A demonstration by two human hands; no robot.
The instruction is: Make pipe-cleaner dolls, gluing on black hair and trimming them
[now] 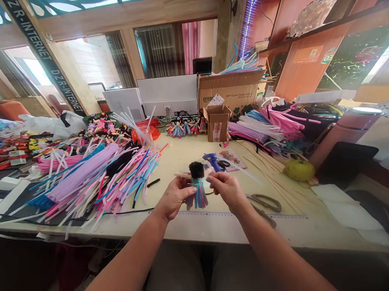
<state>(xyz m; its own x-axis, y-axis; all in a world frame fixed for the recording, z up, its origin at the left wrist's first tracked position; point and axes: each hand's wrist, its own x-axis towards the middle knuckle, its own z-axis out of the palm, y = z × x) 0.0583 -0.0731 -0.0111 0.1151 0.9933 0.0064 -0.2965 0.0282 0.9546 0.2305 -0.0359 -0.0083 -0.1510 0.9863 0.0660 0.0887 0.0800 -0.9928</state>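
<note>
My left hand (175, 196) is closed round a small pipe-cleaner doll (198, 199), held upright above the table. The doll has fuzzy black hair, a teal band at the body and a skirt of blue, pink and purple strands. A beige arm sticks out to its left, over my left fingers. On the doll's other side, my right hand (226, 189) pinches a small pale piece; whether this is the doll's other arm I cannot tell. Just behind the doll lie a blue glue gun (213, 161) and black-handled scissors (225, 164).
Pipe cleaners (83, 178) are heaped at left. Large scissors (266, 203) and a ruler (243, 215) lie near the front edge. Finished dolls (184, 127) stand behind, beside a small carton (218, 125). A green fruit (299, 170) and a pink flask (343, 137) are at right.
</note>
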